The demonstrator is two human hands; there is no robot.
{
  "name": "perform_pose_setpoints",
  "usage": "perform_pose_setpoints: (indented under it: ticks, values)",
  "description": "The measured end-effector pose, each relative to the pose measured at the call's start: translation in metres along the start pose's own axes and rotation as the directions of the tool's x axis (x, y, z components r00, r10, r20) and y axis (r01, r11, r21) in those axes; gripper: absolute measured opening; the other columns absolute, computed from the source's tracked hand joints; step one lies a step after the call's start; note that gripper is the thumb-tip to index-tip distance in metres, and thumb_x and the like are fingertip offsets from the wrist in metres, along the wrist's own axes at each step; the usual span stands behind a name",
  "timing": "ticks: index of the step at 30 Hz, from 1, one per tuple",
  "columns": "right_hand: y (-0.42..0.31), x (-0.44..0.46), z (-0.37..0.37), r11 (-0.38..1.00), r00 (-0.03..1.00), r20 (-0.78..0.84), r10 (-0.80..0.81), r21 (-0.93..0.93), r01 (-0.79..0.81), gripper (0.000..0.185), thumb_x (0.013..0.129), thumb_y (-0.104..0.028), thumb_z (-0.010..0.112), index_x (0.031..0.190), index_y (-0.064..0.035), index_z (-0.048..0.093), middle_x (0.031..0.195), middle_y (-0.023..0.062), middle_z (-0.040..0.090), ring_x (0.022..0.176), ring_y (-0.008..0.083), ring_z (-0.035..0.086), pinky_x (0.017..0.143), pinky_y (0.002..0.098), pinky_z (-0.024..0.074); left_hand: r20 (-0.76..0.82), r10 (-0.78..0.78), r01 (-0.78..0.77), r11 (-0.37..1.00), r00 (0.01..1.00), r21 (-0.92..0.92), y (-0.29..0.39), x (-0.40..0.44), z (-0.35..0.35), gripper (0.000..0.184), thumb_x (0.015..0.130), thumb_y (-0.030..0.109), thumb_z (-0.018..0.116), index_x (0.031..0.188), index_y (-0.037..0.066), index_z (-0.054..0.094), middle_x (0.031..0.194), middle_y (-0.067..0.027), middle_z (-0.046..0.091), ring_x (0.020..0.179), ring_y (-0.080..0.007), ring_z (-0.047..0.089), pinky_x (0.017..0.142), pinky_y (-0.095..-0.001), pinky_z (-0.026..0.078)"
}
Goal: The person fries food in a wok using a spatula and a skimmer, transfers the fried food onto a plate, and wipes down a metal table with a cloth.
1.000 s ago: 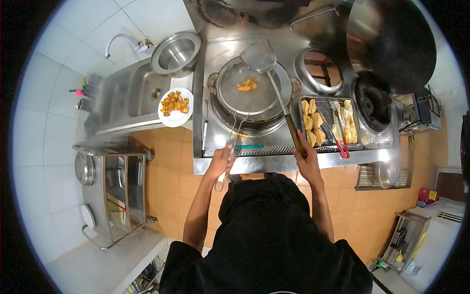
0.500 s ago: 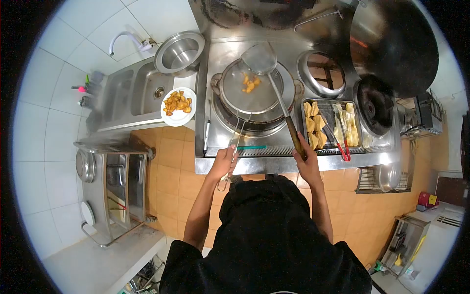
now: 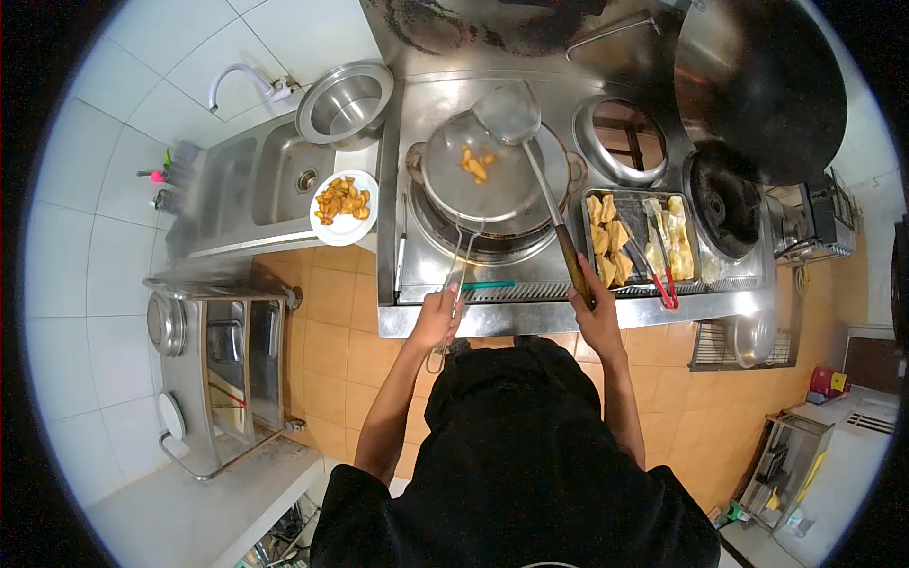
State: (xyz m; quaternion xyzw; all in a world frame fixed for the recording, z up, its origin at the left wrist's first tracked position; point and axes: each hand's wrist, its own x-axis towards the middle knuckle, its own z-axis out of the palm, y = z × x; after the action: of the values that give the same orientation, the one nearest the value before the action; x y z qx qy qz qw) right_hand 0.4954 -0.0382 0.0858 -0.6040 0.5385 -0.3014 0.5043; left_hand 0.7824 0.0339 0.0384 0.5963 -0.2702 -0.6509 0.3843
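Observation:
My left hand (image 3: 438,318) is closed round the wire handle of a round strainer (image 3: 461,210), which lies over a two-handled wok (image 3: 417,163) on the burner. Several golden food pieces (image 3: 473,168) sit in the strainer's bowl, blurred by haze. In my right hand (image 3: 594,308) is the wooden handle of a long ladle (image 3: 512,115). Its wide metal head is over the back right part of the wok. Right of the ladle's handle, a tray (image 3: 694,232) holds large yellow pieces and red-handled tongs (image 3: 669,295).
A white plate (image 3: 319,227) of browned pieces stands beside the sink (image 3: 284,185), with a steel pot (image 3: 345,106) behind it. On the right are a ring-shaped opening (image 3: 582,142), a black burner (image 3: 721,206) and a large dark wok (image 3: 762,90). A steel cart (image 3: 194,379) stands at left.
The food pieces have shifted within the strainer. The ladle's head has moved slightly to the right. Both hands keep their hold on the handles.

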Motion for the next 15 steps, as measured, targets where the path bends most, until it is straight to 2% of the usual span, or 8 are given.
perform_pose_setpoints:
  ticks: [3,4,5,7,11,12,15]
  values:
    - [-0.002,0.001,0.0,0.995,0.995,0.019,-0.095,-0.033,0.096,0.054,0.094,-0.002,0.058,0.146,-0.001,0.041,0.141,0.0204,0.052,0.127,0.0221,0.052,0.104,0.0305,0.039,0.001,0.017,-0.018,0.999,1.0,0.033,-0.007,0.002,-0.004,0.049,0.103,0.049,0.04,0.074,0.009,0.044,0.051,0.0014,0.036,0.036,-0.0092,0.034,0.033,-0.0281,0.031]
    - [-0.009,-0.001,0.001,0.999,0.999,0.025,0.043,0.008,-0.043,0.055,0.094,-0.002,0.058,0.146,-0.0005,0.041,0.141,0.02,0.052,0.127,0.0218,0.052,0.104,0.0306,0.0391,-0.009,0.05,-0.05,0.998,0.999,0.029,-0.007,0.004,-0.003,0.049,0.104,0.048,0.039,0.074,0.009,0.044,0.051,0.0014,0.036,0.037,-0.009,0.034,0.033,-0.0279,0.031]
    - [-0.008,-0.002,0.002,0.999,0.999,0.023,0.044,0.008,-0.044,0.055,0.094,-0.002,0.058,0.146,-0.0005,0.041,0.141,0.02,0.052,0.127,0.0218,0.052,0.104,0.0306,0.0391,-0.007,0.049,-0.049,0.998,0.999,0.03,-0.008,0.003,0.0,0.049,0.104,0.048,0.039,0.074,0.009,0.044,0.051,0.0014,0.036,0.037,-0.009,0.034,0.033,-0.0279,0.031]
    - [-0.002,0.0,0.003,0.996,0.996,0.001,-0.093,-0.007,0.093,0.056,0.093,-0.004,0.059,0.147,-0.004,0.042,0.137,0.0104,0.055,0.107,0.0123,0.052,0.093,0.0261,0.0421,-0.025,0.027,-0.028,0.999,0.999,-0.041,-0.007,0.003,0.004,0.05,0.104,0.048,0.038,0.074,0.009,0.045,0.051,0.0016,0.036,0.037,-0.0091,0.034,0.033,-0.0283,0.032]
    - [0.0,0.001,0.006,0.992,0.992,-0.018,-0.125,-0.017,0.124,0.055,0.093,-0.005,0.059,0.146,-0.0038,0.043,0.132,0.0094,0.057,0.102,0.0123,0.053,0.09,0.0257,0.043,-0.019,0.035,-0.035,0.999,0.999,0.028,-0.002,0.003,-0.008,0.051,0.104,0.048,0.038,0.073,0.009,0.044,0.05,0.0012,0.036,0.036,-0.0092,0.034,0.033,-0.0285,0.031]
    - [-0.004,-0.001,0.003,0.999,1.0,0.012,-0.021,-0.04,0.021,0.056,0.093,-0.005,0.059,0.146,-0.0037,0.042,0.128,0.0088,0.059,0.098,0.0122,0.053,0.088,0.0257,0.0434,-0.021,0.053,-0.053,0.999,0.998,0.013,-0.001,0.005,-0.007,0.051,0.104,0.046,0.038,0.071,0.008,0.044,0.049,0.0007,0.037,0.035,-0.0101,0.037,0.033,-0.0286,0.035]
    - [-0.002,-0.001,0.005,0.994,0.995,-0.009,-0.097,-0.06,0.096,0.056,0.093,-0.005,0.059,0.147,-0.0037,0.042,0.124,0.0081,0.061,0.094,0.0119,0.052,0.086,0.0254,0.0437,-0.019,0.023,-0.023,1.0,1.0,0.016,0.0,0.0,-0.005,0.051,0.104,0.046,0.038,0.071,0.007,0.044,0.05,0.0007,0.037,0.035,-0.0102,0.037,0.033,-0.0284,0.036]
